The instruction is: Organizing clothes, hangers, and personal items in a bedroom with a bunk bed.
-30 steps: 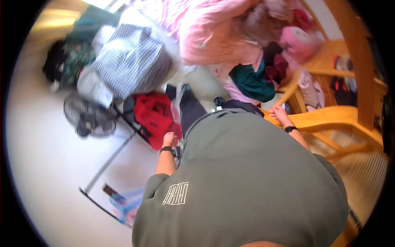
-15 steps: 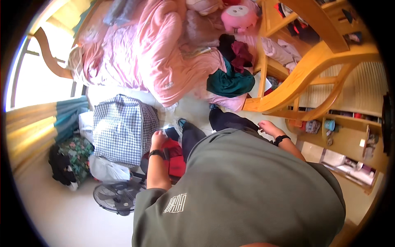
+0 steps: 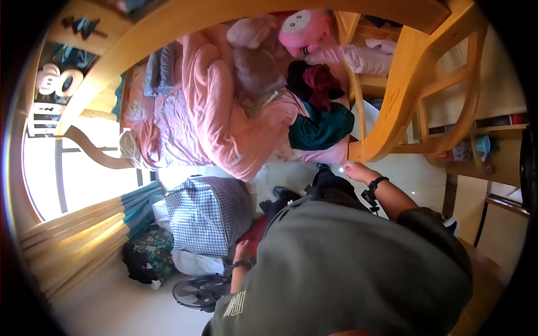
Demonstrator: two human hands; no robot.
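My right hand point(image 3: 360, 172), a black band on its wrist, hangs just off the bed's front edge with its fingers curled in; I see nothing in it. My left hand point(image 3: 243, 251) is low beside a blue-and-white checked storage bag point(image 3: 199, 215), close to something red point(image 3: 256, 235) on the floor. Its fingers are small and hard to make out, and no held thing shows. On the bed lie a rumpled pink quilt point(image 3: 216, 112), a dark green garment point(image 3: 322, 127), a maroon garment point(image 3: 323, 87) and a pink plush toy point(image 3: 304, 31).
A wooden bunk frame point(image 3: 392, 112) curves overhead and down to the right. Left of me are a black fan point(image 3: 202, 292), a white plastic bag point(image 3: 197, 263), a dark floral bag point(image 3: 152, 251) and a yellow-and-blue curtain point(image 3: 95, 224). Shelves hold a blue cup point(image 3: 483, 144) at right.
My view has shifted, so the upper bunk rail now crosses the top. My right hand is nearer the bed edge. My left hand is lower in view, more covered by my shirt.
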